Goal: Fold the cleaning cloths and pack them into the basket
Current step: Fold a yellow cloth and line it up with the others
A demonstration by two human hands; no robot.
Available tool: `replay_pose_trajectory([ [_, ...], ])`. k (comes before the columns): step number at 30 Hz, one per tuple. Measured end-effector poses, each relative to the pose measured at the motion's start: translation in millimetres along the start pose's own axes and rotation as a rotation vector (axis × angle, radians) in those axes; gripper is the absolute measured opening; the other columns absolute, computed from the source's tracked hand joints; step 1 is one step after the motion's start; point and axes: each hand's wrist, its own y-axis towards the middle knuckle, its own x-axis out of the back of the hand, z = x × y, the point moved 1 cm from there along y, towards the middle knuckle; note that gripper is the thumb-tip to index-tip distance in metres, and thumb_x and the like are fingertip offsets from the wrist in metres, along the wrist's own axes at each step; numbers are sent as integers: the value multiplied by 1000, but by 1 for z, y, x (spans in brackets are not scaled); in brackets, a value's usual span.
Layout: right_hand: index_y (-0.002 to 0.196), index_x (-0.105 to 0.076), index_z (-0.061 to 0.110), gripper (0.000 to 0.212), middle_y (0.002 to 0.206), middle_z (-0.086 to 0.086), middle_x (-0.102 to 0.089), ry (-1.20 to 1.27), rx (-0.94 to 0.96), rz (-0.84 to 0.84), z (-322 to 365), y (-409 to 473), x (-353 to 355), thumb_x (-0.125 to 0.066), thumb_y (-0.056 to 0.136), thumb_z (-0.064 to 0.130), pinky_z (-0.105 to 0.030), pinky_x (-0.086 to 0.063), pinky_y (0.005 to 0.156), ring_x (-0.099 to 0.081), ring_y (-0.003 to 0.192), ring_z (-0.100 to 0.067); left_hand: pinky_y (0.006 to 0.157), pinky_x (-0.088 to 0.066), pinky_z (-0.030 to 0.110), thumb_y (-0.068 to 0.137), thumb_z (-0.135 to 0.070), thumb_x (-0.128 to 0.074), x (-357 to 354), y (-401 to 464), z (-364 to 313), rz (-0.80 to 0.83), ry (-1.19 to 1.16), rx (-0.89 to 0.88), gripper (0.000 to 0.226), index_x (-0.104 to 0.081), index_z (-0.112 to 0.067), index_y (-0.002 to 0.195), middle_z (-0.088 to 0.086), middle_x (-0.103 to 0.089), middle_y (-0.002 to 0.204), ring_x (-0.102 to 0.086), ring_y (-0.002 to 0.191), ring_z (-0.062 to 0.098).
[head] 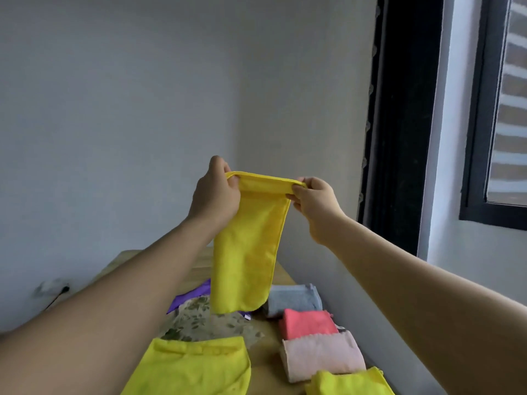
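Yellow cloth (248, 246) between both hands; below them lie purple (191, 295), leaf-patterned (199, 320), grey (293, 299), coral (308, 323), pale pink (322, 357) cloths.

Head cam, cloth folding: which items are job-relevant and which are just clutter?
Job: yellow cloth held up by left hand and right hand; folded grey cloth, coral cloth, pale pink cloth; purple cloth.
Not job: wall socket, window.

Both hands, left (217, 195) and right (315, 203), pinch yellow cloth (245, 252) top corners, above table (281, 273).
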Motion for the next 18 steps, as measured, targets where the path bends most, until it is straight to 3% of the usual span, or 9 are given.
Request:
replay_pose_trajectory([
  [3, 79, -58, 20, 22, 77, 2, -58, -57, 71, -10, -11, -4, 2, -51, 92, 4, -26, -46, 69, -58, 79, -16, 80, -41, 42, 98, -25, -47, -7, -9, 8, -76, 13, 5, 12, -37, -19, 94, 7, -50, 91, -48, 99, 34],
  [6, 84, -59, 19, 19, 76, 2, -56, -134, 115, -13, -20, -20, 6, -50, 92, 5, -17, -43, 55, -53, 68, -12, 91, -32, 41, 98, -26, -47, -9, -28, 9, -123, 59, 60, 10, -38, -21, 96, 2, -44, 93, -39, 112, 33],
  [9, 80, -60, 22, 19, 74, 3, -57, -245, 100, 4, -33, -43, 12, -51, 87, 8, -25, -42, 55, -50, 65, -13, 87, -34, 39, 98, -27, -45, -8, -61, 12, -113, -15, 144, 14, -44, -15, 107, 2, -47, 94, -45, 101, 31],
  [12, 79, -62, 19, 17, 76, -2, -59, -311, -1, 38, -57, -74, 20, -49, 80, 8, -39, -58, 62, -56, 69, -20, 73, -36, 33, 97, -25, -47, -9, -109, 24, -119, -193, 236, 18, -44, -13, 110, 0, -50, 95, -46, 86, 26],
  [15, 91, -64, 6, 23, 81, -12, -60, -519, -242, 221, -90, -102, 28, -44, 82, 2, -47, -60, 68, -59, 67, -28, 71, -38, 34, 92, -21, -52, -23, -158, 57, 69, -154, 422, 13, -47, -15, 104, 5, -55, 96, -50, 86, 27],
  [18, 105, -59, 0, 25, 75, -18, -61, -797, -537, 477, -126, -127, 35, -37, 93, 1, -41, -59, 65, -59, 55, -27, 62, -38, 32, 86, -13, -55, -35, -206, 95, 488, -91, 648, 12, -53, -12, 98, 9, -56, 86, -51, 72, 24],
])
